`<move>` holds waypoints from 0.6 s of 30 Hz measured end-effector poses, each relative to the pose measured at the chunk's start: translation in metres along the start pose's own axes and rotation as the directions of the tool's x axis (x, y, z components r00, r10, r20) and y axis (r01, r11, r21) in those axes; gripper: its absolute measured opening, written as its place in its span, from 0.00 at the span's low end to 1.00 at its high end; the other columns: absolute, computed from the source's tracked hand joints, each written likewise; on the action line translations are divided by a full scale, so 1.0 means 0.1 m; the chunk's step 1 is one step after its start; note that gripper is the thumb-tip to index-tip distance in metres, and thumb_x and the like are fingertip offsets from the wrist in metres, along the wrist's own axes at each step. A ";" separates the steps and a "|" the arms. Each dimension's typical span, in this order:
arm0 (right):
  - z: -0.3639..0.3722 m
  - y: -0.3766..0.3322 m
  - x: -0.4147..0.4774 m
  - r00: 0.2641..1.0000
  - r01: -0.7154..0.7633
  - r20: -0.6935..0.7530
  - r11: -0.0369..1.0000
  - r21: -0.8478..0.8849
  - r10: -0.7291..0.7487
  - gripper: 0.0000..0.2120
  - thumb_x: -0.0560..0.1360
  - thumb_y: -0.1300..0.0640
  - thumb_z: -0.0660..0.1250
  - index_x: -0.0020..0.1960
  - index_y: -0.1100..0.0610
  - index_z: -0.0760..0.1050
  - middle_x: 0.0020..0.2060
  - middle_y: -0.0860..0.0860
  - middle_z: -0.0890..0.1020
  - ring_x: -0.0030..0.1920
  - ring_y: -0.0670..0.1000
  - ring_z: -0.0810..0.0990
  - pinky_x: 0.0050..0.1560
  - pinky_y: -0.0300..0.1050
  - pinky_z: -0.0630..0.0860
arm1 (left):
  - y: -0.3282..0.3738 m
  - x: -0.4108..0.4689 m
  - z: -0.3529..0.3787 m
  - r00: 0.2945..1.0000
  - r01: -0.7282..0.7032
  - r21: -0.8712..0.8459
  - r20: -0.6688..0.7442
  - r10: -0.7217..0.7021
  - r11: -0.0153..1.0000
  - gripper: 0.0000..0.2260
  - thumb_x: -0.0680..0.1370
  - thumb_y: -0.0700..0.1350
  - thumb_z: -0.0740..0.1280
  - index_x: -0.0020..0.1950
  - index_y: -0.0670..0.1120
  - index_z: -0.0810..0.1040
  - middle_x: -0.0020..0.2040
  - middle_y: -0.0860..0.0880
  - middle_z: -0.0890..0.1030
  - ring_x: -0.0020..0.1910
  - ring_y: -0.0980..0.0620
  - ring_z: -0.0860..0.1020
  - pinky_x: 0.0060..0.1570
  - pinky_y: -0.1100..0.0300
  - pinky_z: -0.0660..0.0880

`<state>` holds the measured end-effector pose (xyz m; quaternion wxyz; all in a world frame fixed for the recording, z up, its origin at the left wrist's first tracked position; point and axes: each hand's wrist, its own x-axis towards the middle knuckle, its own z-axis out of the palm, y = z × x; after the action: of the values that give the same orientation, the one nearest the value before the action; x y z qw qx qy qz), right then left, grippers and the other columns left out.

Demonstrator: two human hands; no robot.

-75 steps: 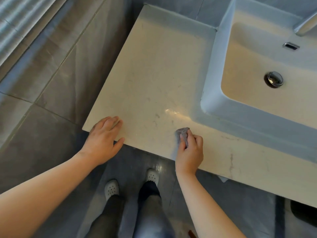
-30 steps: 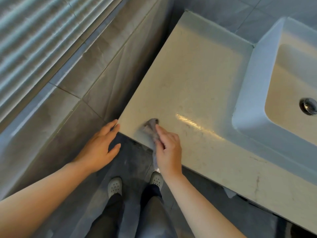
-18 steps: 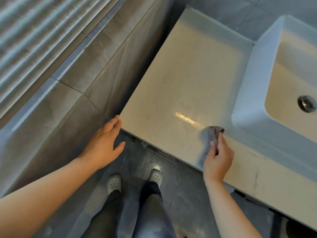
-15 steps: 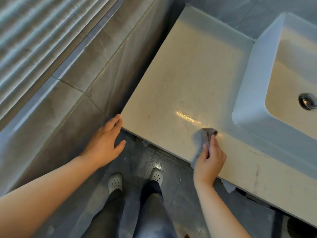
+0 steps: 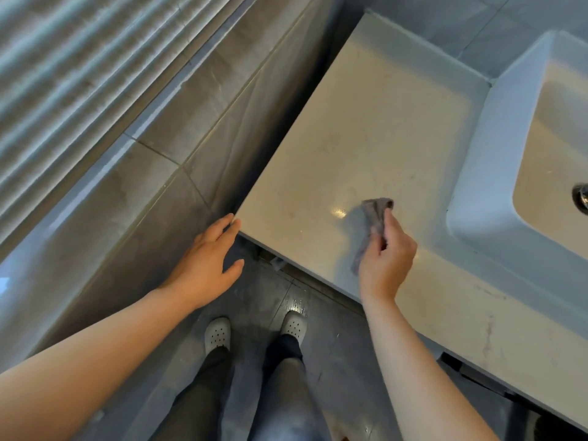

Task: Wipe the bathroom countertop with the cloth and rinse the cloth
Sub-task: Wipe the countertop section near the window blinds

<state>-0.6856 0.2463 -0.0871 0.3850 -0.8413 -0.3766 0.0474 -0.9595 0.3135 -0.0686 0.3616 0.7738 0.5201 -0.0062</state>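
Note:
A cream stone countertop (image 5: pixel 375 132) runs from the grey wall to a white basin (image 5: pixel 496 148) on the right. My right hand (image 5: pixel 386 259) is closed around a small grey cloth (image 5: pixel 372 224), whose bunched top end lies on the counter near its front edge, left of the basin. My left hand (image 5: pixel 206 262) is flat with fingers apart, its fingertips touching the counter's near left corner against the tiled wall. It holds nothing.
The basin's metal drain (image 5: pixel 582 198) shows at the right edge. A grey tiled wall (image 5: pixel 159 160) closes off the counter's left side. My feet in white perforated shoes (image 5: pixel 254 329) stand on the grey floor below the counter edge.
My right hand has swept the cloth along the front edge, from the left corner rightward towards the basin, then a little farther back onto the counter. My left hand has stayed at the corner.

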 end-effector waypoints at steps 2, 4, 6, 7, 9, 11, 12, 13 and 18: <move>0.09 0.10 0.14 0.995 -0.097 -0.029 0.994 -0.055 0.096 0.20 0.77 0.64 0.63 0.68 0.60 0.71 0.62 0.56 0.79 0.58 0.61 0.74 0.58 0.40 0.67 | 0.00 -0.04 0.03 0.999 0.014 -0.051 -0.034 -0.016 0.999 0.31 0.79 0.50 0.62 0.78 0.52 0.50 0.78 0.57 0.47 0.75 0.56 0.51 0.70 0.62 0.53; 0.23 0.05 0.10 0.996 -0.086 -0.012 0.992 -0.091 0.085 0.19 0.78 0.63 0.62 0.69 0.60 0.70 0.64 0.55 0.77 0.58 0.60 0.73 0.57 0.34 0.62 | -0.04 -0.09 0.05 0.997 0.045 -0.096 -0.061 -0.051 0.994 0.31 0.79 0.50 0.62 0.78 0.51 0.52 0.77 0.57 0.49 0.75 0.55 0.53 0.69 0.64 0.52; 0.39 -0.12 -0.03 0.999 0.019 0.048 0.997 -0.079 -0.015 0.19 0.78 0.62 0.62 0.69 0.59 0.70 0.63 0.54 0.78 0.57 0.58 0.73 0.57 0.38 0.66 | -0.11 -0.15 0.08 0.992 0.093 -0.127 -0.073 -0.103 0.987 0.30 0.79 0.49 0.63 0.77 0.50 0.54 0.77 0.55 0.52 0.74 0.54 0.55 0.70 0.62 0.53; 0.47 -0.23 -0.11 0.993 0.076 0.095 0.995 -0.064 -0.069 0.19 0.79 0.60 0.61 0.69 0.59 0.70 0.63 0.53 0.78 0.57 0.56 0.73 0.57 0.41 0.69 | -0.16 -0.18 0.08 0.989 0.116 -0.129 -0.077 -0.127 0.985 0.29 0.78 0.50 0.63 0.77 0.49 0.57 0.77 0.54 0.55 0.74 0.53 0.57 0.71 0.60 0.56; 0.59 -0.43 -0.27 0.968 0.169 0.193 0.985 -0.032 -0.160 0.19 0.78 0.57 0.61 0.69 0.57 0.70 0.63 0.51 0.78 0.57 0.53 0.73 0.57 0.39 0.70 | -0.25 -0.24 0.09 0.981 0.164 -0.121 -0.082 -0.175 0.979 0.26 0.78 0.50 0.64 0.74 0.47 0.63 0.75 0.51 0.61 0.72 0.50 0.62 0.70 0.55 0.62; 0.68 -0.57 -0.42 0.934 0.221 0.285 0.975 0.010 -0.214 0.20 0.78 0.58 0.63 0.69 0.57 0.71 0.62 0.51 0.78 0.58 0.50 0.72 0.58 0.36 0.69 | -0.32 -0.31 0.09 0.968 0.227 -0.138 -0.076 -0.238 0.964 0.24 0.77 0.49 0.65 0.72 0.45 0.68 0.71 0.48 0.67 0.66 0.48 0.69 0.65 0.54 0.68; 0.70 -0.62 -0.48 0.910 0.254 0.330 0.967 0.032 -0.250 0.20 0.77 0.59 0.64 0.69 0.57 0.71 0.62 0.51 0.78 0.57 0.49 0.72 0.57 0.36 0.70 | -0.34 -0.35 0.10 0.959 0.263 -0.151 -0.069 -0.275 0.953 0.23 0.77 0.49 0.65 0.70 0.45 0.69 0.69 0.47 0.70 0.63 0.48 0.72 0.62 0.54 0.69; 0.70 -0.67 -0.53 0.878 0.294 0.378 0.954 0.058 -0.294 0.20 0.77 0.59 0.65 0.69 0.57 0.71 0.62 0.50 0.78 0.57 0.49 0.72 0.56 0.36 0.70 | -0.36 -0.38 0.11 0.949 0.296 -0.164 -0.062 -0.310 0.941 0.22 0.77 0.49 0.66 0.69 0.45 0.70 0.68 0.46 0.71 0.62 0.47 0.73 0.61 0.54 0.70; 0.47 -0.78 -0.40 0.711 0.212 0.615 0.937 0.276 -0.342 0.17 0.78 0.60 0.64 0.66 0.52 0.74 0.54 0.45 0.80 0.54 0.40 0.74 0.55 0.30 0.70 | -0.40 -0.53 0.17 0.917 0.386 -0.196 -0.025 -0.398 0.902 0.19 0.77 0.47 0.66 0.67 0.44 0.73 0.65 0.44 0.74 0.61 0.45 0.74 0.60 0.57 0.69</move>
<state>-0.7780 0.2815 -0.0747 0.3081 -0.6650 -0.6031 0.3147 -1.0099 0.2695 -0.0834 0.4069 0.6158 0.6747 -0.0049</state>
